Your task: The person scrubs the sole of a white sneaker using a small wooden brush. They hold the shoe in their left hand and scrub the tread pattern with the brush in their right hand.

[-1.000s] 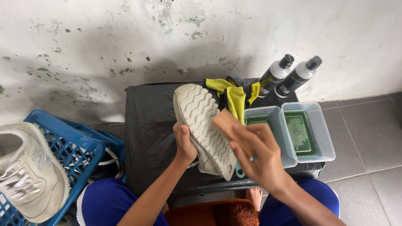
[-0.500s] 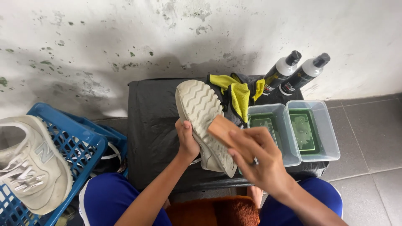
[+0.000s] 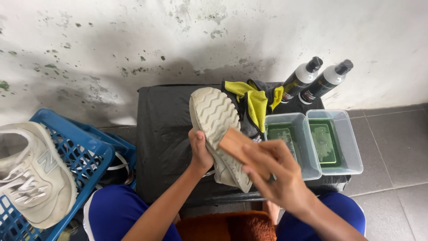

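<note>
Head view shows the left hand (image 3: 200, 149) gripping a pale shoe (image 3: 218, 134) sole-up over the black table's (image 3: 162, 129) middle while the right hand (image 3: 274, 172) clutches a wooden brush (image 3: 234, 145) against it, and a hard push could knock the water tubs (image 3: 312, 147) off the right edge.

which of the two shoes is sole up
The shoe gripped by the left hand over the black table; its ridged sole faces the camera. The other shoe rests on the blue crate.

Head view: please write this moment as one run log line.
left hand: holds shoe sole-up | right hand: wooden brush on sole
</note>
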